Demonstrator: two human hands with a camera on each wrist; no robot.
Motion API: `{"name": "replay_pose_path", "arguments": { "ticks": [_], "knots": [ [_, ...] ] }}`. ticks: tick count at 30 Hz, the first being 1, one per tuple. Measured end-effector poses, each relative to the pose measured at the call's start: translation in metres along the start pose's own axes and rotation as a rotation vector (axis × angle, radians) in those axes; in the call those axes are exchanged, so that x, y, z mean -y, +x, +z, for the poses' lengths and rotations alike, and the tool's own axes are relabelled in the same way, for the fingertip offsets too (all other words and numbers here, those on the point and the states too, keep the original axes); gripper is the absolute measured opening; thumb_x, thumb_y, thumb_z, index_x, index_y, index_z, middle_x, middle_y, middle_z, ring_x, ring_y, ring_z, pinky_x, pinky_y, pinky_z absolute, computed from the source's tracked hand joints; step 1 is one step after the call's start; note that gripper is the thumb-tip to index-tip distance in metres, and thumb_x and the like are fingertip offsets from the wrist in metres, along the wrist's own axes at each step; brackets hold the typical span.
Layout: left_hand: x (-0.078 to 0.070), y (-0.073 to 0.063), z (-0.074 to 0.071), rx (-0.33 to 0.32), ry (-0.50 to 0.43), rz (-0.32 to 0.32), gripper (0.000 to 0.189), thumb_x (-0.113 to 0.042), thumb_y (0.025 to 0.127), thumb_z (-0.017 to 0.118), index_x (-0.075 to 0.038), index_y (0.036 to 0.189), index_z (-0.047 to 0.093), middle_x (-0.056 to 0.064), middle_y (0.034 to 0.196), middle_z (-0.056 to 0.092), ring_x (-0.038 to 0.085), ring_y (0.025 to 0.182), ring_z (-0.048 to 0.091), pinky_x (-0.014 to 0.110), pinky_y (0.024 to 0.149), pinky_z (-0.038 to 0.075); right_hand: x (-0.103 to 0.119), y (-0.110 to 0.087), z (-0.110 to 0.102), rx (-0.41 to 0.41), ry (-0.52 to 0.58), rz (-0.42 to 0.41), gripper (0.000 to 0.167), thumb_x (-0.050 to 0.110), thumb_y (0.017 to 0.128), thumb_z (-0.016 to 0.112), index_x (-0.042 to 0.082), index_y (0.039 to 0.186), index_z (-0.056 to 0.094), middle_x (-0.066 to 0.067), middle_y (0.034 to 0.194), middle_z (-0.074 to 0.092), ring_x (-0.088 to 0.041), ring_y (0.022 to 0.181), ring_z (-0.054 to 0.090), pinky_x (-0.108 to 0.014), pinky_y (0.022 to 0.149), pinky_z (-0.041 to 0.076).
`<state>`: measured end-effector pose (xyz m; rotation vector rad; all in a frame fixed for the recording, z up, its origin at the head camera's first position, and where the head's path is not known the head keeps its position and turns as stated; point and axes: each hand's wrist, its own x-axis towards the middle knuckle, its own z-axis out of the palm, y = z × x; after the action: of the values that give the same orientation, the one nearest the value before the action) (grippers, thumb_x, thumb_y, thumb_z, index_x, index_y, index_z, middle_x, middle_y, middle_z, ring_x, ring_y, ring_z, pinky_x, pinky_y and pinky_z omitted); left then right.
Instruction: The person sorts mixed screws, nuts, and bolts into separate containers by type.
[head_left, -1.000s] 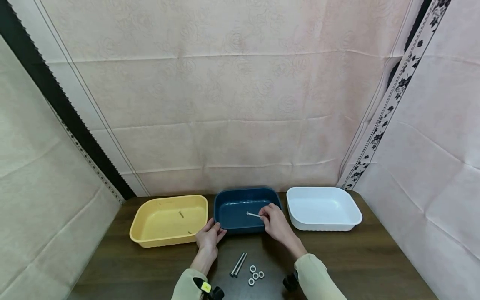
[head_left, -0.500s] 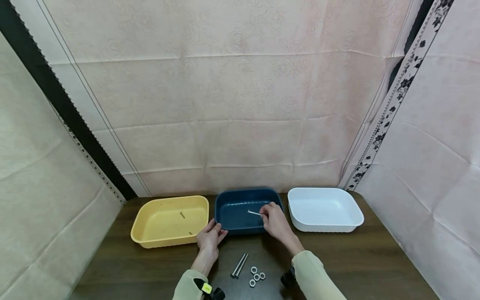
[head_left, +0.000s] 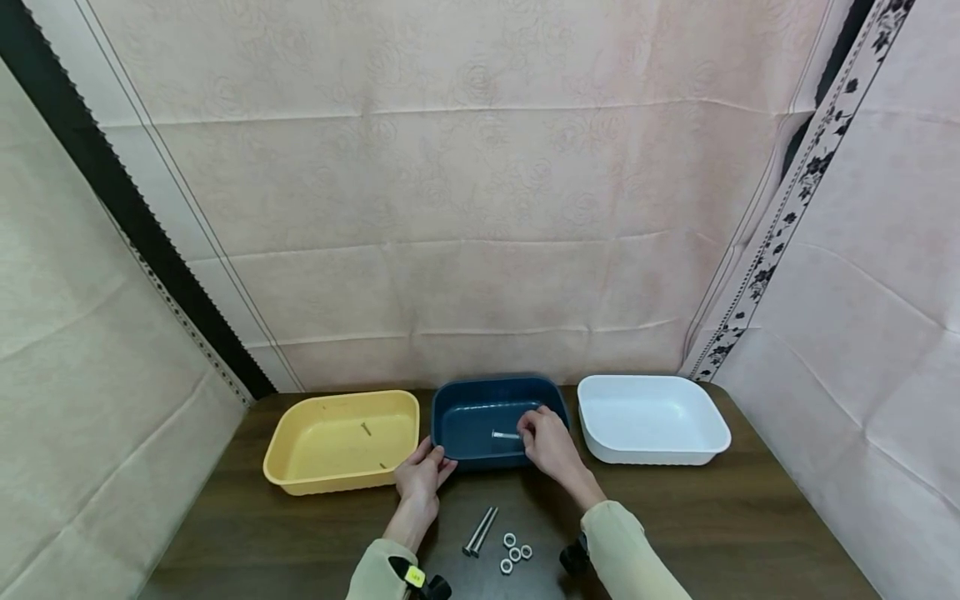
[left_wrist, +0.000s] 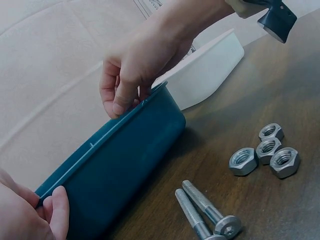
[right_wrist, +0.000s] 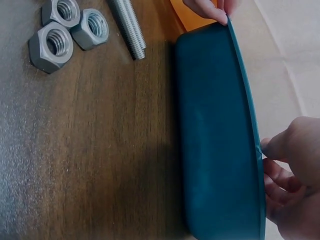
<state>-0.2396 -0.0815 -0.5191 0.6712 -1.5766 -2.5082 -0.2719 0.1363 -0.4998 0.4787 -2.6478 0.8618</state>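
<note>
My left hand (head_left: 418, 483) pinches the rim of the dark blue plastic tray (head_left: 468, 408) at its near left corner. In the left wrist view, its fingers (left_wrist: 60, 210) lie on the outer wall. Over the tray's near right side hangs my right hand (head_left: 553, 446), fingers curled and dipping inside the rim. A silver bolt (head_left: 506, 435) lies level inside the tray's outline, its head to the left and its other end right at the right fingertips. Both wrist views have the bolt hidden behind the tray wall.
Two long bolts (head_left: 480, 532) lie on the wooden table (head_left: 675, 533) in front of the tray, beside several hex nuts (head_left: 510, 540). A yellow tray (head_left: 315, 450) with small screws stands left, a white tray (head_left: 648, 417) right. Cloth walls surround the table's back and sides.
The bolt has gone from slightly tilted to level and sits lower in the tray, its head end having dropped. Both hands have stayed nearly in place.
</note>
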Motion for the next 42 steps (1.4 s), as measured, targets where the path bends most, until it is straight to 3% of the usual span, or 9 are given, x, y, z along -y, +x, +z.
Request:
{"name": "replay_pose_path", "arguments": {
  "ticks": [8,12,22,28,34,42],
  "knots": [
    [-0.002,-0.001,0.002,0.010,-0.014,0.000,0.042,0.006,0.097,0.059,0.009,0.138,0.053,0.023,0.105,0.064,0.021,0.080,0.064,0.031,0.073,0.060,0.003,-0.005,-0.007,-0.088,0.050,-0.028,0.007,-0.003,0.090,0.068,0.003,0.090,0.071,-0.003,0.089,0.059,-0.020,0.082,0.055,-0.040,0.075,0.055],
    [-0.002,-0.001,0.001,0.019,-0.019,-0.001,0.043,0.007,0.097,0.059,0.010,0.139,0.052,0.023,0.105,0.063,0.021,0.080,0.063,0.031,0.072,0.060,0.007,-0.011,-0.011,-0.105,0.100,-0.090,0.009,-0.003,0.089,0.071,0.006,0.090,0.071,0.001,0.089,0.059,-0.016,0.081,0.056,-0.034,0.071,0.055],
    [-0.003,0.000,0.000,0.023,-0.022,-0.005,0.043,0.006,0.097,0.059,0.009,0.140,0.052,0.025,0.110,0.061,0.022,0.082,0.064,0.031,0.074,0.060,0.017,-0.039,-0.005,0.116,0.276,-0.196,0.017,-0.002,0.088,0.074,0.013,0.096,0.071,0.005,0.093,0.061,-0.008,0.081,0.057,-0.024,0.069,0.055],
    [-0.002,-0.001,0.000,0.019,-0.010,-0.015,0.042,0.006,0.098,0.058,0.008,0.139,0.053,0.028,0.114,0.060,0.023,0.084,0.064,0.031,0.074,0.060,0.016,-0.053,0.007,0.215,0.337,-0.226,0.016,-0.003,0.085,0.076,0.007,0.096,0.072,0.003,0.093,0.065,-0.008,0.085,0.060,-0.026,0.074,0.056],
    [-0.003,-0.002,-0.001,0.019,-0.008,-0.016,0.042,0.006,0.098,0.058,0.008,0.139,0.052,0.028,0.114,0.060,0.024,0.085,0.064,0.032,0.075,0.060,0.014,-0.060,0.019,0.302,0.415,-0.189,0.018,-0.005,0.085,0.075,0.004,0.099,0.072,0.002,0.096,0.065,-0.008,0.088,0.062,-0.028,0.078,0.056],
    [-0.003,-0.003,-0.001,0.022,-0.017,-0.022,0.044,0.006,0.097,0.059,0.009,0.140,0.051,0.025,0.110,0.062,0.021,0.080,0.063,0.031,0.075,0.060,0.012,-0.066,0.030,0.345,0.448,-0.151,0.016,-0.003,0.085,0.076,0.004,0.098,0.072,0.005,0.093,0.065,-0.008,0.086,0.063,-0.028,0.075,0.056]
  ]
}}
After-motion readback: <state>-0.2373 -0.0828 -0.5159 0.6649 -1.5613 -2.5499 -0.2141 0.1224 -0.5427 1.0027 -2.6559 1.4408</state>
